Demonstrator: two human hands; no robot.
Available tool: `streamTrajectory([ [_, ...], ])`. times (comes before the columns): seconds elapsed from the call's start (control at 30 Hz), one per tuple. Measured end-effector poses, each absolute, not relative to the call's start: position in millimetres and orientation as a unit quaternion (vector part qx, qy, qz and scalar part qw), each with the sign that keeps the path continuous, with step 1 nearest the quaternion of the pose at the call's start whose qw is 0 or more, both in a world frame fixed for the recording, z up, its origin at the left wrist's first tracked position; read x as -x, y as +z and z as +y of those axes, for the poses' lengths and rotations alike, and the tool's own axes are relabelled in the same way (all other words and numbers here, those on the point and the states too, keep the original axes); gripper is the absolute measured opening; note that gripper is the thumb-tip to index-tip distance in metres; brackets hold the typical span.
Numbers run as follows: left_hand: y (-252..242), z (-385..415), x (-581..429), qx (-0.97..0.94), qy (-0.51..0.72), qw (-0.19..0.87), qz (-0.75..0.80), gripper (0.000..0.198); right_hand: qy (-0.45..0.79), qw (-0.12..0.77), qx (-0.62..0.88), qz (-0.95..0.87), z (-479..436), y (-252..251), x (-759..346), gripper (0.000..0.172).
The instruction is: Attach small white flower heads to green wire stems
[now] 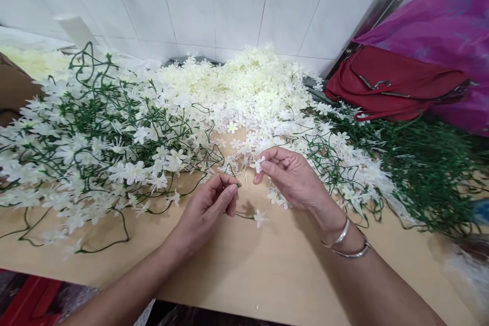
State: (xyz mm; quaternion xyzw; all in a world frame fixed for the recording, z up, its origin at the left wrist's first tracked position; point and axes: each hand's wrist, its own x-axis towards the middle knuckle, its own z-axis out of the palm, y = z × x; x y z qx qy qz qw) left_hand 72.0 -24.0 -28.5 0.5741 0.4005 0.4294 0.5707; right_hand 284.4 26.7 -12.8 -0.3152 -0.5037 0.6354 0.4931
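Observation:
My left hand is closed in a pinch on a thin green artificial flower stem, whose small tip pokes out past the thumb. Below these fingers a short length of stem runs right to a white flower above the table. My right hand, with two silver bangles at the wrist, pinches a small white artificial flower between thumb and forefinger. The two hands are a short way apart. To the left spreads a big heap of white flowers on green stems.
A pile of loose cream blossoms lies against the tiled wall. Bare green stems are heaped at the right, below a red handbag and a purple bag. The wooden table has its front edge near me.

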Motion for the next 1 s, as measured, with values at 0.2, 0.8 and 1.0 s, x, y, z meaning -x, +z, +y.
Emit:
streamTrajectory([
  [0.2,-40,-22,-75,-0.542,0.491,0.527,0.432,0.025,0.673,0.453,0.306,-0.499,23,-20,-273,0.026],
  [0.8,-37,-27,-74,-0.507,0.507,0.559,0.417,0.023,0.700,0.391,0.321,-0.505,17,-28,-266,0.028],
  [1.0,-37,-26,-74,-0.502,0.504,0.565,0.418,0.022,0.682,0.383,0.328,-0.529,16,-31,-265,0.021],
])
